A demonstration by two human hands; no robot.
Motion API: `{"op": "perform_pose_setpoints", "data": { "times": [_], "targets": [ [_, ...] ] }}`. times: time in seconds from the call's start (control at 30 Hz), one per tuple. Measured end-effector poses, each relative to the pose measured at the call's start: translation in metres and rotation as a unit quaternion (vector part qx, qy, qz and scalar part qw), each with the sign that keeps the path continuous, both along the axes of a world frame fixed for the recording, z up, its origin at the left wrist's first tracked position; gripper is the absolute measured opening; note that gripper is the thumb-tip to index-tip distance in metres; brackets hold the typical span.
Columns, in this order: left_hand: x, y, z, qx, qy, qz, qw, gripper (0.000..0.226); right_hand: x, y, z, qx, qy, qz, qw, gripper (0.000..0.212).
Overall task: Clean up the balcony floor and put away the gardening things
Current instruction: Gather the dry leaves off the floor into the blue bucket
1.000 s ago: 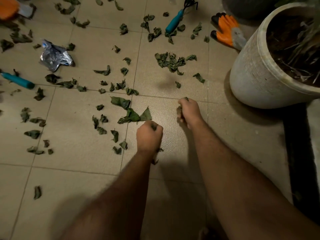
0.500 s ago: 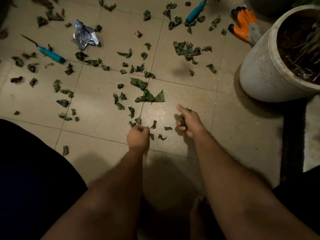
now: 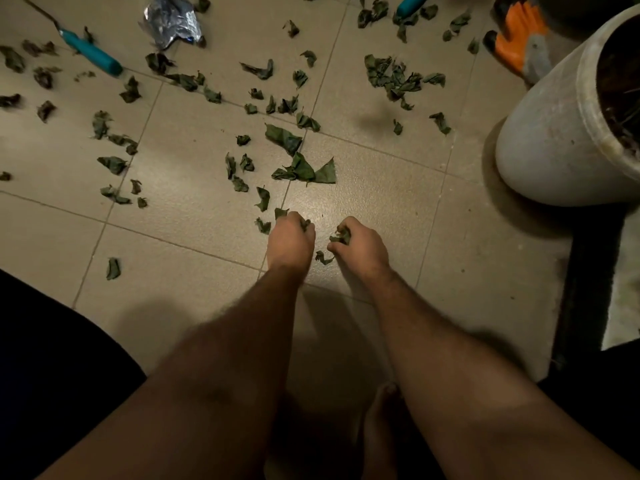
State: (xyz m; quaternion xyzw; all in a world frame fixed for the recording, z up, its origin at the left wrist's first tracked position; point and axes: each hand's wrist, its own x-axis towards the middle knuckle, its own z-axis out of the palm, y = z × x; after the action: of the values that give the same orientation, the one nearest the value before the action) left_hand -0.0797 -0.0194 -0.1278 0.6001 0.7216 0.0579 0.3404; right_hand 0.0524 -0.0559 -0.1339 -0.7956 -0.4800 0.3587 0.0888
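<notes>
Several dry green leaves [image 3: 304, 169] lie scattered over the beige tiled floor [image 3: 180, 271]. My left hand [image 3: 291, 242] is down on the floor with its fingers curled round a clump of leaves. Close beside it, my right hand [image 3: 362, 245] also grips leaves, and one small leaf [image 3: 323, 258] lies between the two hands. A teal-handled trowel [image 3: 91, 55] lies at the far left. Part of another teal-handled tool [image 3: 408, 3] shows at the top edge. An orange glove [image 3: 516, 39] lies at the far right next to the pot.
A large white plant pot [image 3: 550, 140] with soil stands at the right. Crumpled silver foil wrapper [image 3: 171, 20] lies at the top. A dark strip [image 3: 585, 289] runs along the right edge. My bare foot [image 3: 379, 431] shows between my arms, dark clothing at lower left.
Both hands have drawn closer together and toward me, sweeping up leaves; the right hand's fingers, partly stretched out before, are now curled round leaves. The view has tilted down.
</notes>
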Motion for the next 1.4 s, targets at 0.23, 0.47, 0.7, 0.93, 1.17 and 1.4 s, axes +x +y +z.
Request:
{"op": "perform_pose_setpoints", "data": {
  "times": [0.23,0.47,0.7,0.93,1.17,1.4],
  "targets": [
    [-0.034,-0.027,0.016,-0.012,-0.045,0.083,0.995,0.018,-0.002,0.008,0.01,-0.013,0.073,-0.05,0.996,0.019],
    [-0.025,-0.041,0.005,-0.043,-0.052,-0.017,0.998,0.041,0.003,0.008,0.028,-0.052,0.383,-0.341,0.857,0.017],
    [-0.014,-0.029,0.006,-0.047,-0.013,0.024,0.999,0.02,0.002,0.002,0.027,-0.031,0.62,-0.368,0.692,0.018],
    [-0.023,-0.02,0.009,-0.061,-0.086,0.145,0.984,0.022,0.0,0.041,0.041,-0.026,0.58,-0.323,0.747,0.022],
    [-0.04,-0.024,0.002,-0.066,-0.206,0.277,0.936,0.021,-0.003,0.043,0.026,-0.077,0.332,-0.14,0.93,0.011],
    [-0.061,-0.009,0.005,-0.027,-0.183,0.389,0.902,0.048,-0.043,0.016,0.008,-0.013,0.051,0.046,0.998,0.021]
  ]
}}
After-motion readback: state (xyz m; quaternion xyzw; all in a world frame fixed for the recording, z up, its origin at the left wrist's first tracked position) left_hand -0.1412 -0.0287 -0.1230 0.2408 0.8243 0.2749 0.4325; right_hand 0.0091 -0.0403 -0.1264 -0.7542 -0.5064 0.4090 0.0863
